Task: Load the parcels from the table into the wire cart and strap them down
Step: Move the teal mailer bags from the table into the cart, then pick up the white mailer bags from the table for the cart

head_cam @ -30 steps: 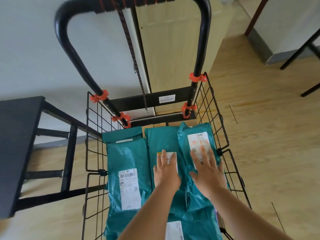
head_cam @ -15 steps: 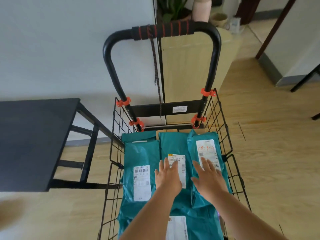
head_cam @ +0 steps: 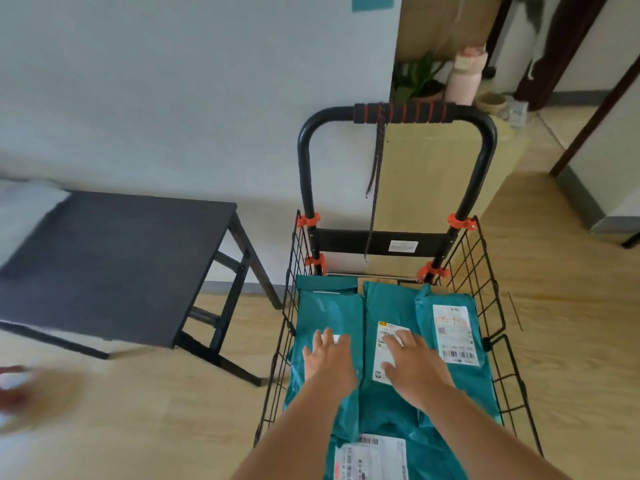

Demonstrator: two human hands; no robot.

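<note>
Teal parcels (head_cam: 425, 318) lie packed side by side inside the wire cart (head_cam: 486, 271), which stands just right of the black table (head_cam: 104, 265). The left hand (head_cam: 329, 358) lies flat, fingers spread, on the left parcel (head_cam: 329, 306). The right hand (head_cam: 412, 363) rests the same way, fingers straight and splayed, on the middle parcel (head_cam: 388, 301). A dark strap (head_cam: 375, 188) hangs loose from the cart's far handle (head_cam: 403, 113).

- Parcels (head_cam: 391, 403) — teal, with white barcoded labels
- Wire cart (head_cam: 498, 348) — black, orange clips
- Handle grip (head_cam: 403, 113) — black with red stripes
- Bench (head_cam: 114, 268) — matte black
- Floor (head_cam: 571, 306) — pale wood grain
</note>
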